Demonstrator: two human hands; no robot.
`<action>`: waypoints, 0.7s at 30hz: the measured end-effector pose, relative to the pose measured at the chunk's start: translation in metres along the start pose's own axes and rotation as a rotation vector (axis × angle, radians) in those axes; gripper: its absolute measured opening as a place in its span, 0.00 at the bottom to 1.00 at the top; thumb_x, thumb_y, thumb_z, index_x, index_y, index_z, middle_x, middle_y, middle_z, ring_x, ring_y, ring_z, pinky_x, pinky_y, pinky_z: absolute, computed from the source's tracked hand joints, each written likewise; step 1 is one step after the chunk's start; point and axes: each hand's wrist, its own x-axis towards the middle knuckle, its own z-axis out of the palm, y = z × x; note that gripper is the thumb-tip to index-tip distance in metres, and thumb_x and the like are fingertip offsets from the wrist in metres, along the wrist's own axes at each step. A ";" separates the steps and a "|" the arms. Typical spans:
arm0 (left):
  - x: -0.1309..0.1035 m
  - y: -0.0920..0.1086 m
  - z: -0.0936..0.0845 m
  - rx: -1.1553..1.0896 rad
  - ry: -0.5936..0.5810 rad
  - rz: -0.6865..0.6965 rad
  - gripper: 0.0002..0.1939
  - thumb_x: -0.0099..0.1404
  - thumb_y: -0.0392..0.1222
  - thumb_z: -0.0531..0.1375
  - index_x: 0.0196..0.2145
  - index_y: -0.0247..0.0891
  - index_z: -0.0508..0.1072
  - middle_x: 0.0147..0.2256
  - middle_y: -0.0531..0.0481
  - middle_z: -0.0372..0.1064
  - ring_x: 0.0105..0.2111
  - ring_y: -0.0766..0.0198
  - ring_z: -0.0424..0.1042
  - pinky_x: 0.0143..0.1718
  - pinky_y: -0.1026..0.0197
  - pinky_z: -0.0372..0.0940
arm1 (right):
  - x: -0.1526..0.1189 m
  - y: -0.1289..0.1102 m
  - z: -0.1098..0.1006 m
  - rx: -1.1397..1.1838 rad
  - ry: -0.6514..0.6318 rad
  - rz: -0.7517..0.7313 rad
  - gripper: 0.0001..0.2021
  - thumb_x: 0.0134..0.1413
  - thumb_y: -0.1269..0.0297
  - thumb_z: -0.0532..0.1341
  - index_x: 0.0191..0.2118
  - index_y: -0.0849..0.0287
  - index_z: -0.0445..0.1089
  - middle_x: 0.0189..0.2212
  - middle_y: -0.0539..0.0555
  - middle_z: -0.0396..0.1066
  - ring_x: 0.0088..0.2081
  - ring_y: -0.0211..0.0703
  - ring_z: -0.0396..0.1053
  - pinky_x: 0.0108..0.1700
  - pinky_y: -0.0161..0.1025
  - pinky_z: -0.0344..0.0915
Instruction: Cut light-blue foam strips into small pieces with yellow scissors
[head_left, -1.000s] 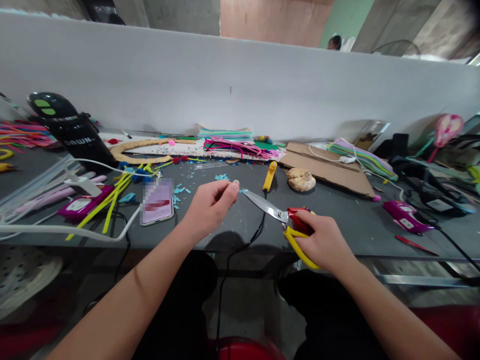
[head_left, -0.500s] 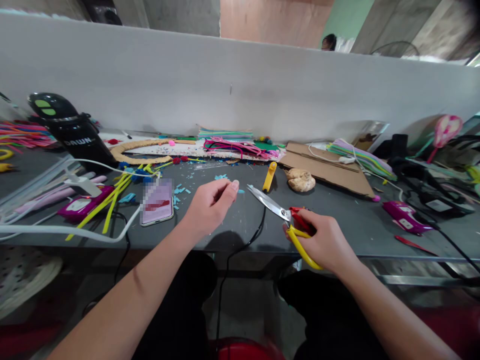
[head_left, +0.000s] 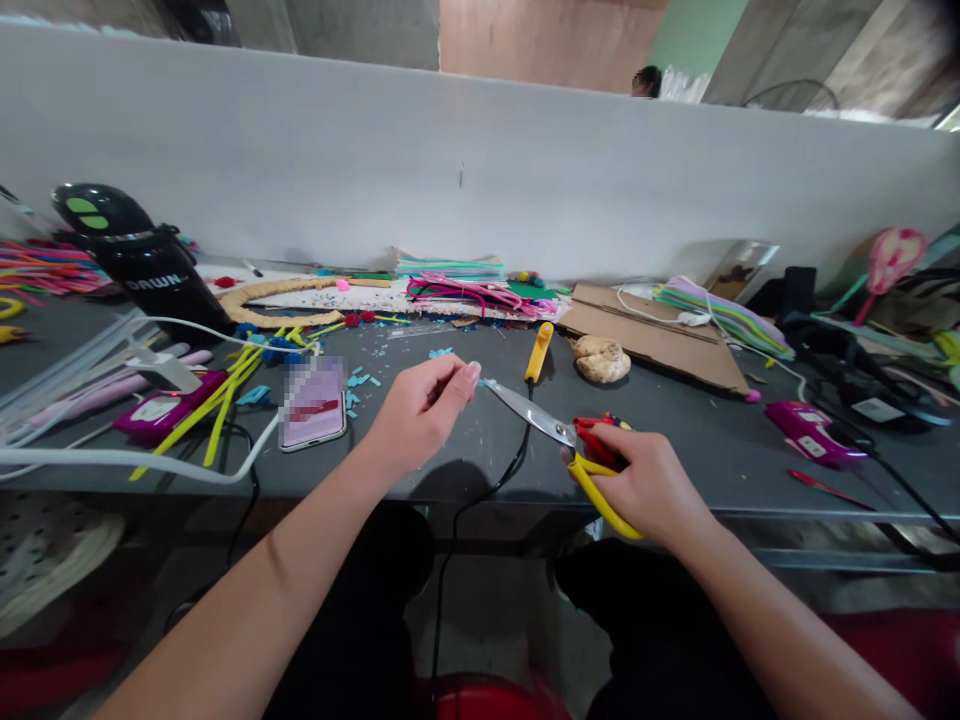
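Note:
My left hand (head_left: 429, 408) is closed in a pinch, with a small light-blue strip (head_left: 487, 382) showing at its fingertips. The part between thumb and finger is hidden. My right hand (head_left: 651, 483) grips scissors (head_left: 536, 416) with red and yellow handles. Their blades look nearly closed and point left, the tips touching or almost touching the blue strip. Beyond the blades, a yellow-handled tool (head_left: 538, 352) with a black cord stands on the grey table (head_left: 420, 470). Cut light-blue bits (head_left: 358, 380) lie left of my left hand.
A phone (head_left: 313, 405), yellow pipe cleaners (head_left: 225, 400) and a black bottle (head_left: 161, 275) are on the left. Toward the right lie a lumpy tan object (head_left: 601, 359), cardboard (head_left: 660, 345) and a purple device (head_left: 814, 435). A partition (head_left: 450, 160) rises behind.
The scissors have moved slightly left, bringing their tips up to the blue strip at my left fingertips. The blades look closer together. My left hand has hardly moved.

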 end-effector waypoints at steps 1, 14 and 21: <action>0.000 0.000 0.000 0.000 -0.001 0.002 0.19 0.71 0.50 0.53 0.26 0.37 0.65 0.23 0.53 0.59 0.24 0.68 0.57 0.24 0.64 0.53 | 0.000 0.000 0.000 -0.004 -0.004 0.001 0.09 0.49 0.60 0.61 0.24 0.58 0.64 0.19 0.47 0.61 0.24 0.37 0.55 0.27 0.35 0.50; 0.000 0.000 0.000 0.028 0.005 0.015 0.18 0.71 0.49 0.53 0.27 0.36 0.67 0.24 0.52 0.63 0.25 0.68 0.61 0.25 0.64 0.55 | -0.001 0.001 0.001 0.072 -0.021 0.010 0.09 0.48 0.63 0.61 0.24 0.58 0.61 0.19 0.46 0.60 0.24 0.35 0.53 0.25 0.35 0.48; 0.000 -0.002 0.001 0.055 0.009 0.031 0.17 0.71 0.49 0.54 0.28 0.36 0.68 0.25 0.52 0.64 0.26 0.68 0.63 0.26 0.64 0.55 | 0.000 -0.002 0.000 0.081 -0.058 0.025 0.05 0.47 0.64 0.60 0.25 0.58 0.64 0.20 0.46 0.61 0.25 0.36 0.53 0.27 0.35 0.50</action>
